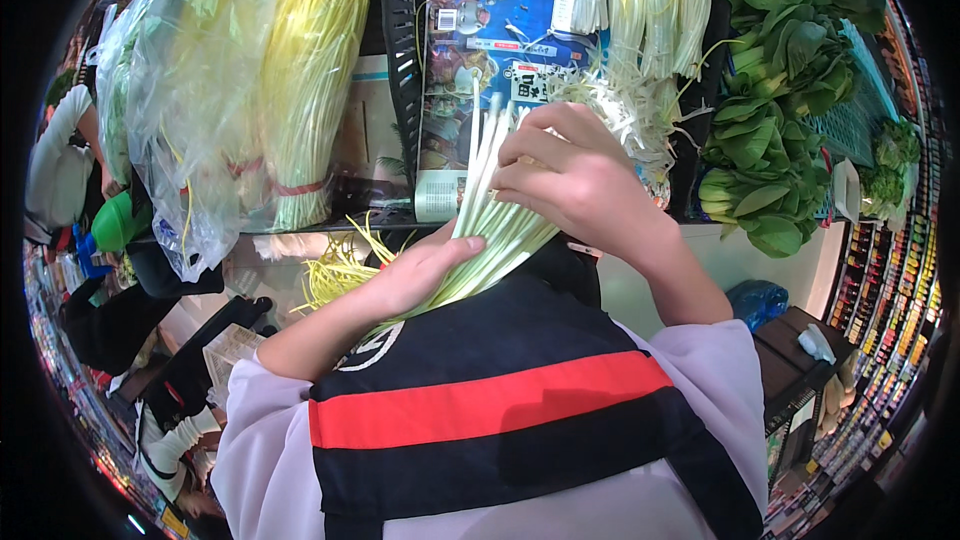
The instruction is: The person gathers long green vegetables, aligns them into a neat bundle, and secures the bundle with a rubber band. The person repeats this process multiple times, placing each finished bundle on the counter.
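Note:
A bundle of pale-stemmed garlic chives (487, 247) with yellow leaf ends lies slantwise across my front. My left hand (427, 266) is closed around its middle, thumb on top. At the white stem ends, my right hand (566, 165) has its fingers bent against the stems; whether they pinch one is hidden. Just beyond my right hand, white peelings (615, 109) are heaped on a blue printed sheet (457, 116). Several white-stemmed bunches (652, 7) lie above the peelings.
Tied yellow chives (315, 90) and clear plastic bags (202, 90) fill the left of the stand, beside a black crate wall (401, 37). Leafy greens (772, 127) stand at the right. A dark cart (799, 349) is at the lower right. Other people are at the far left.

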Action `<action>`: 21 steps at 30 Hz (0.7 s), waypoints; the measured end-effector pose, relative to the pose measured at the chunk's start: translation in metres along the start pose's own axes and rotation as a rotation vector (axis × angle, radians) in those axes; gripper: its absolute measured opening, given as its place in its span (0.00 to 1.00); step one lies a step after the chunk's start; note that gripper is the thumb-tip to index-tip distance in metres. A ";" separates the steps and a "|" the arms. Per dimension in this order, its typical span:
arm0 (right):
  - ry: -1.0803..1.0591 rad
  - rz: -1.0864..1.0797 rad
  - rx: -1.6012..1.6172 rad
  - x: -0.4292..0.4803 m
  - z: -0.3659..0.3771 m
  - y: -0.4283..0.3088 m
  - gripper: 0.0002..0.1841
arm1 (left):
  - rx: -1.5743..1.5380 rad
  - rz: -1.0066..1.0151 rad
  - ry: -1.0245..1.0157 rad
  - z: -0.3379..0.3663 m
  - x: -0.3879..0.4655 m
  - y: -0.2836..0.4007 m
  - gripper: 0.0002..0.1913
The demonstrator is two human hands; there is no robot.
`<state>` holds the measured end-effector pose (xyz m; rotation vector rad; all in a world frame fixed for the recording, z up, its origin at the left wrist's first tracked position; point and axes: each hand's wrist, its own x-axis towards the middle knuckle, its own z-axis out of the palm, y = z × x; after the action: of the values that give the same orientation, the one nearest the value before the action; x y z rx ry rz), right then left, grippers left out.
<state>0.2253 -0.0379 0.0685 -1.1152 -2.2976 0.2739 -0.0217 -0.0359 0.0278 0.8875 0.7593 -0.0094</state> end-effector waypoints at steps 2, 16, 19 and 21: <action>-0.046 -0.029 0.006 -0.001 -0.003 0.003 0.05 | 0.031 0.046 -0.024 0.005 0.003 -0.002 0.37; -0.123 -0.150 0.070 -0.032 -0.017 0.012 0.06 | 0.102 0.141 0.019 0.038 0.024 -0.011 0.35; -0.100 -0.210 0.058 -0.035 -0.019 0.020 0.06 | 0.140 0.127 0.020 0.041 0.028 -0.010 0.35; -0.063 -0.202 0.087 -0.037 -0.018 0.027 0.06 | 0.146 0.150 0.016 0.042 0.030 -0.008 0.36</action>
<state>0.2714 -0.0510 0.0574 -0.8353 -2.4072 0.3314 0.0235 -0.0620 0.0202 1.0831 0.7113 0.0760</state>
